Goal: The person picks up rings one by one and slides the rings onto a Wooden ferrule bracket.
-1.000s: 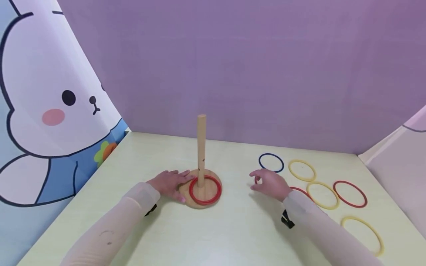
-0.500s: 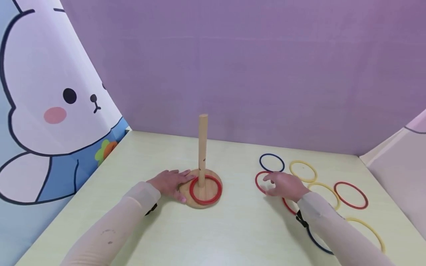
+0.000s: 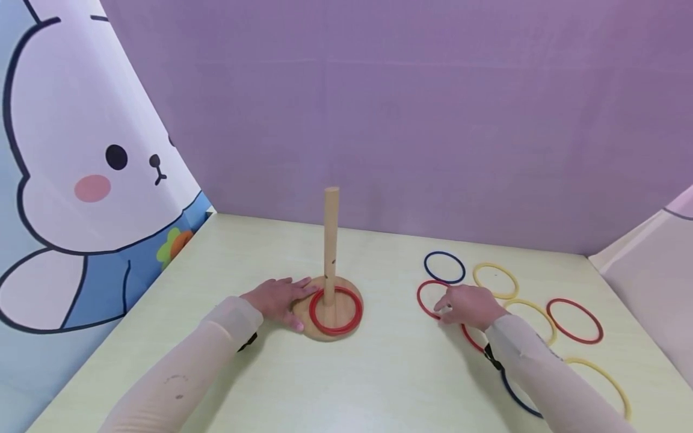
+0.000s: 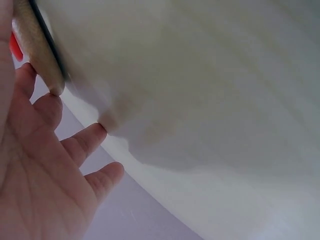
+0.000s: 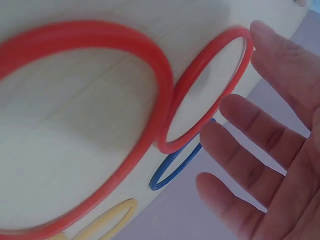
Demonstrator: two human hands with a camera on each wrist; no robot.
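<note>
My left hand rests with spread fingers on the left side of a round wooden base. From the base rises an upright peg, and red rings lie around its foot. In the left wrist view the fingertips meet the base's edge. My right hand is low over the table, thumb and index finger right at the rim of a flat red ring. The right wrist view shows its other fingers extended beside that ring. A second red ring lies partly under the wrist.
A blue ring lies behind the right hand. To the right are yellow rings and another red ring. A dark blue ring is half hidden by the right forearm. A purple backdrop borders the table's far edge.
My right hand has moved right and slightly down to the red ring, its thumb and index finger drawing closer together at the rim. The left hand has stayed on the base.
</note>
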